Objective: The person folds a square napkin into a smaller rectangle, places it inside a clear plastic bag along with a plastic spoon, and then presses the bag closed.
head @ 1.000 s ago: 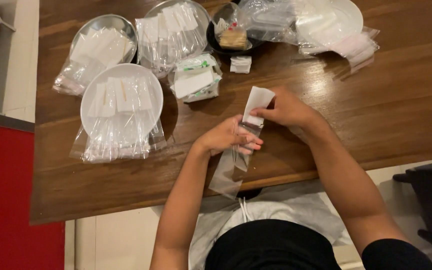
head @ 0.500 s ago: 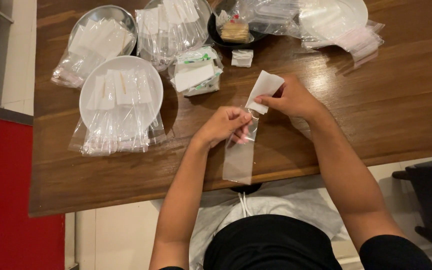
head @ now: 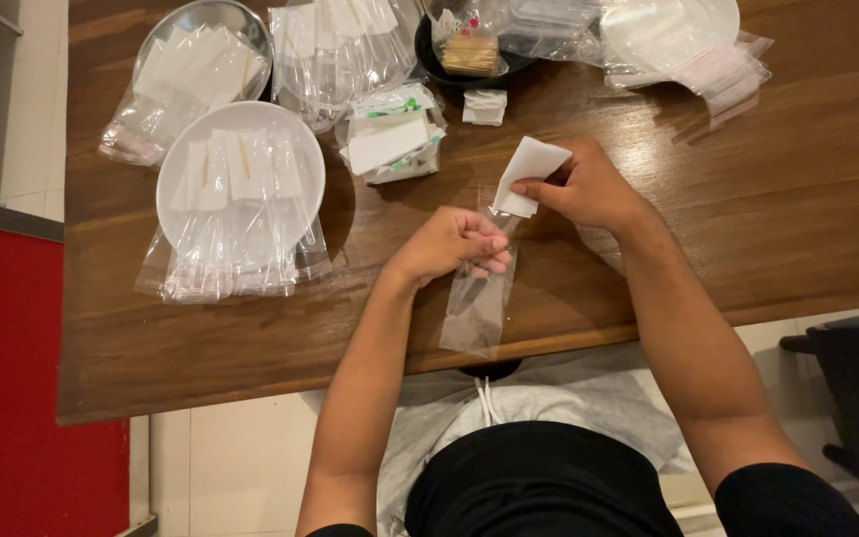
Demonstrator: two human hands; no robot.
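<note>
My left hand [head: 452, 246] pinches the top of a narrow clear plastic bag [head: 477, 303] that hangs down toward the near edge of the wooden table [head: 748, 229]. Just to the right and a little farther away, my right hand [head: 581, 186] grips a folded white napkin [head: 525, 173], its lower corner at the bag's mouth. Both hands hover low over the table, close together.
A white plate [head: 241, 174] with bagged napkins and toothpicks sits at the left on a pile of clear bags. Behind it are a metal plate [head: 201, 60] with napkins, a napkin pack [head: 388, 144], a dark bowl of toothpicks [head: 469, 55] and more bags on a white plate [head: 683, 40].
The bag has dropped from slanted to hanging nearly straight. My right hand has lifted the napkin slightly and shifted it right, above the bag's mouth.
</note>
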